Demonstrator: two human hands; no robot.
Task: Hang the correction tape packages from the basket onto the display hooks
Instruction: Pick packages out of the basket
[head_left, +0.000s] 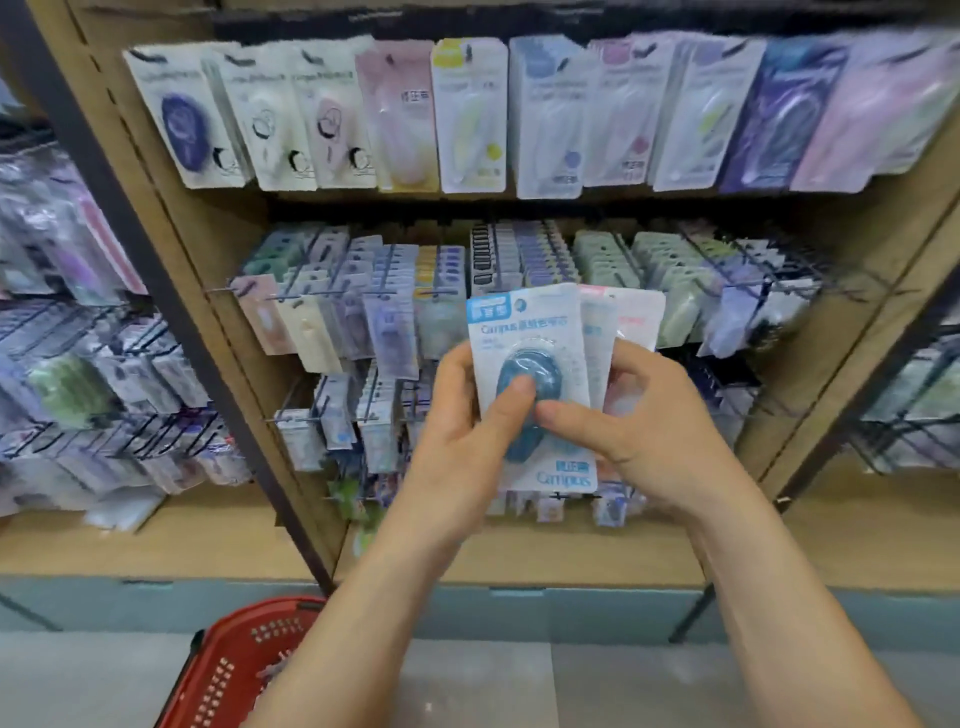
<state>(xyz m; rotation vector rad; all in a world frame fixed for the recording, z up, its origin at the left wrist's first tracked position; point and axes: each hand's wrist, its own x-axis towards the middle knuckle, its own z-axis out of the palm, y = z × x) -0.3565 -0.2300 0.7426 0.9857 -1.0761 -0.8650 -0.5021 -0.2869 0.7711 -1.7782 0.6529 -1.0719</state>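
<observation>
My left hand and right hand both grip fanned correction tape packages, near crowded display hooks.

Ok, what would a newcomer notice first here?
The left hand and right hand at centre grip a fan of correction tape packages, a blue dispenser in front. Behind, a wooden display is packed with hanging packages; a red basket sits on the floor, lower left.

We face a light wooden shelving unit with a dark upright along its left edge. Under its bottom ledge we see a pale grey-blue plinth, and nearer us a grey tiled floor.
</observation>
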